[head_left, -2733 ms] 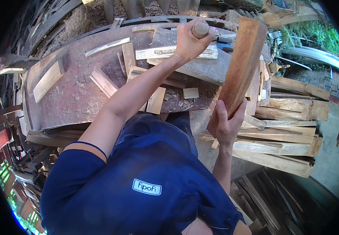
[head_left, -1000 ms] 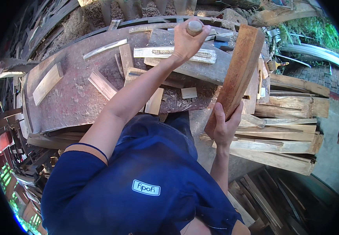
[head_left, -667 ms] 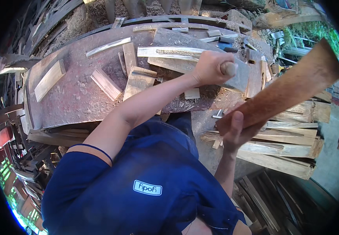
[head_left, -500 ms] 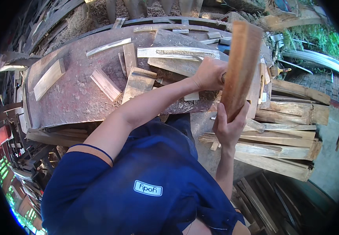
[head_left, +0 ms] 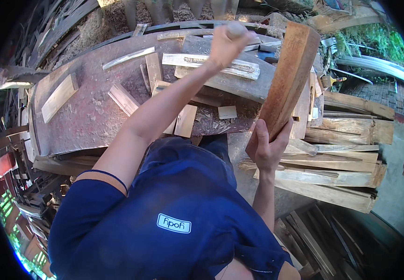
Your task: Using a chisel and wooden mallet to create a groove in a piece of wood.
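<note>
My right hand (head_left: 268, 151) grips the lower end of a thick, reddish-brown wooden block (head_left: 289, 77). The block stands tilted, its top leaning to the right, and partly covers the bench edge behind it. To the left of its upper end, my left hand (head_left: 227, 46) is raised above the workbench (head_left: 87, 116) with its fingers closed. A round, pale end of some object (head_left: 236, 30) shows in that fist; blur and the fingers hide the rest. Below the left hand lies a long whitish strip of wood (head_left: 183, 60) with a rough face.
Several wood offcuts (head_left: 59, 98) and shavings lie on the bench. Long boards (head_left: 337, 177) are stacked at the right, beside a brush (head_left: 336, 80). Darker planks (head_left: 309, 238) lie at the lower right. Scrap timber crowds the left side.
My left hand has moved up and left, away from the block. The block has turned slightly, showing more of its broad face. My right hand keeps its hold.
</note>
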The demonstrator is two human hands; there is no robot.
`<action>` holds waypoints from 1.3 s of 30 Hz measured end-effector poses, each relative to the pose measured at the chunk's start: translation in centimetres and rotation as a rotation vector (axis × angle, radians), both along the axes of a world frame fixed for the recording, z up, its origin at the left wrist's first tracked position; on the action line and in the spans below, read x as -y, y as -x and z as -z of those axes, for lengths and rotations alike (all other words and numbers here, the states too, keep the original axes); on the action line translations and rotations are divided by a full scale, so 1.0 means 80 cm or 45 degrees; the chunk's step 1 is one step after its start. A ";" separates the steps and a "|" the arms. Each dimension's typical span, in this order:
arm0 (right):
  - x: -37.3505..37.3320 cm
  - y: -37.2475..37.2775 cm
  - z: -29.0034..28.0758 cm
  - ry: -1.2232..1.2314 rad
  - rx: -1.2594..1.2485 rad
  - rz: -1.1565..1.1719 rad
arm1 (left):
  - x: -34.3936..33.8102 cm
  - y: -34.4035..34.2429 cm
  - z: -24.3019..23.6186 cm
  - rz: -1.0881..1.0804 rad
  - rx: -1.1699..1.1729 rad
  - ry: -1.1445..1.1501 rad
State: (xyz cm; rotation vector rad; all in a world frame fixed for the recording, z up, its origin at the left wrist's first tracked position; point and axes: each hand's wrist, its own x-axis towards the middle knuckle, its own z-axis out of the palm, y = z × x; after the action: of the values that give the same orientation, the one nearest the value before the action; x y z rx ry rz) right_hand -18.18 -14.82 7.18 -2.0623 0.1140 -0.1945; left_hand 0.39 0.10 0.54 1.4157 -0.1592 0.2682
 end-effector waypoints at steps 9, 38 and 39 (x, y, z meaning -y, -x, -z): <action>0.010 0.007 0.005 -0.115 -0.048 0.048 | -0.017 -0.014 -0.005 -0.090 -0.054 0.598; 0.012 -0.002 -0.003 -0.109 0.403 0.084 | 0.083 0.051 0.026 0.066 0.481 -0.428; 0.015 -0.002 0.011 -0.110 0.406 0.090 | 0.082 0.051 0.023 0.071 0.485 -0.429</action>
State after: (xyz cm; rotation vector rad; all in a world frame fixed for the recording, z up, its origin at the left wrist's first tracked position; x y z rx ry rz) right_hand -18.04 -16.05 6.31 -1.9170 -0.0010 -0.5489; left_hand -3.69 -6.43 -1.30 1.6786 -0.5778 0.4808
